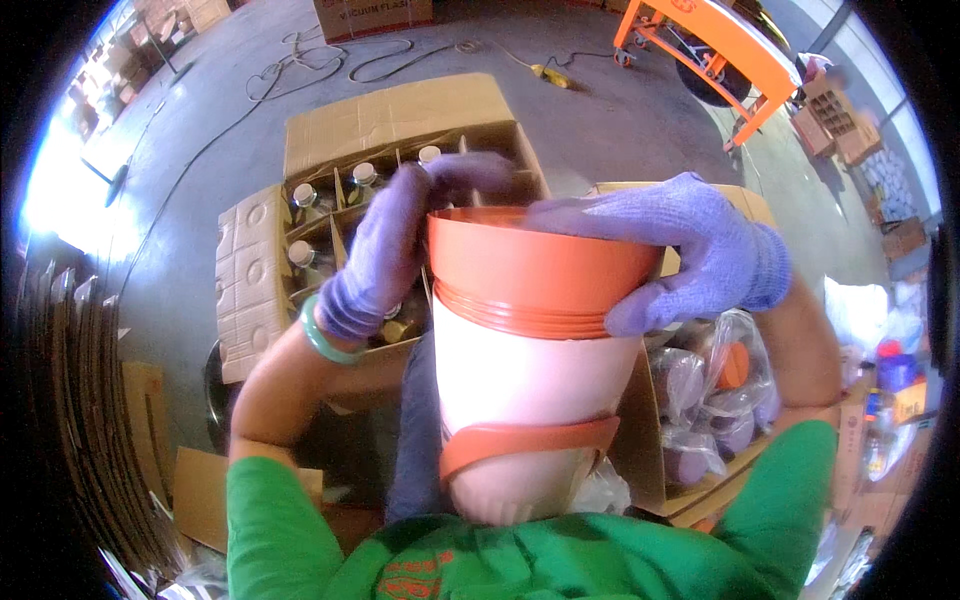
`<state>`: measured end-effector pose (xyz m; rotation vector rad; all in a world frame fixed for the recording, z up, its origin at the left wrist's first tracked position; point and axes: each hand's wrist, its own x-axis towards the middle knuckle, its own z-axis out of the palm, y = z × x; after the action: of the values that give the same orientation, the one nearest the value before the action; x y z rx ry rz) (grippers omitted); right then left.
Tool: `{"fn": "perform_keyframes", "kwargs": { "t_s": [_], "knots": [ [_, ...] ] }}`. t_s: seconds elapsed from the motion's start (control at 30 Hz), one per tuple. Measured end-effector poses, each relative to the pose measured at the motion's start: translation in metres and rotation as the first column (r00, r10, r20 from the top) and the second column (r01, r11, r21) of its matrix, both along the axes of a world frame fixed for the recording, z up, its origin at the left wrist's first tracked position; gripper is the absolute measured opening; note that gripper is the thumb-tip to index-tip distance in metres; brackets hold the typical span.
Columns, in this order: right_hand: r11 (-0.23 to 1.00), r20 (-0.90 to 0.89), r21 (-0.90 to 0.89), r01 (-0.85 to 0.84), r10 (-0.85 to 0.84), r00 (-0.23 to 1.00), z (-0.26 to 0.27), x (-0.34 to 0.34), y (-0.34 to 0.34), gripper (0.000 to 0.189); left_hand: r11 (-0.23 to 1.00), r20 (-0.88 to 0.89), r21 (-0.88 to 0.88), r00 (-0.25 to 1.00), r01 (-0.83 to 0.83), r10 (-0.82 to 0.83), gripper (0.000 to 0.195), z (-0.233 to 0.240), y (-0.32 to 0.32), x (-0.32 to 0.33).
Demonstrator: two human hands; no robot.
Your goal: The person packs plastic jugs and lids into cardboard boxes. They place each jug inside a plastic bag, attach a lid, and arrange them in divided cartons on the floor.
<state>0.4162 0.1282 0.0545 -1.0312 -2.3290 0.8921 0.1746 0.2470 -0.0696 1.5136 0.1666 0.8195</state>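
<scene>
A large white plastic flask body (525, 382) stands upright close to my chest. It has an orange threaded collar (540, 274) at its open top and an orange handle band (525, 444) lower down. My right hand (675, 251), in a purple knit glove, grips the collar, thumb outside and fingers over the rim. At the collar's left side is my gloved left hand (394, 244). Its blurred fingers bend past the far rim, and how firmly they hold is unclear. Behind it, a divided cardboard carton (397, 112) contains several clear bottle-like vessels with white tops (365, 175).
To the right, an open carton (705, 514) holds plastic-wrapped lilac and orange parts (731, 365). Flattened cardboard sheets (82, 420) stand at left. Cables (300, 71) and a yellow socket block (551, 76) lie on the floor. An orange wheeled table (712, 45) stands beyond.
</scene>
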Motion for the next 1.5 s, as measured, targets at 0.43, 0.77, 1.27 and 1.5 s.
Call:
{"fn": "perform_keyframes", "kwargs": {
  "t_s": [0.43, 0.77, 1.27, 1.5],
  "knots": [
    [1.000, -0.238, -0.021, -0.003, -0.002, 0.971, -0.027, -0.003, -0.012, 0.050, 0.982, 0.053, 0.110, 0.988, -0.151, 0.146, 0.064, -0.006, -0.027, -0.002],
    [0.983, -0.753, -0.172, 0.064, -0.173, 0.635, -0.132, 0.014, 0.001, 0.041, 0.609, -0.160, 0.780, 0.894, -0.146, 0.418, 0.037, 0.086, -0.086, 0.016],
    [0.939, -0.563, 0.110, 0.325, -0.211, 0.799, -0.084, 0.002, -0.033, 0.051, 0.974, -0.143, 0.044, 0.963, -0.222, 0.227, 0.101, 0.013, -0.052, 0.005],
    [0.930, -0.858, -0.348, 0.117, -0.367, 0.359, -0.168, 0.008, -0.014, 0.038, 0.678, -0.205, 0.721, 0.891, -0.142, 0.405, 0.088, 0.089, -0.097, 0.025]
  ]
}}
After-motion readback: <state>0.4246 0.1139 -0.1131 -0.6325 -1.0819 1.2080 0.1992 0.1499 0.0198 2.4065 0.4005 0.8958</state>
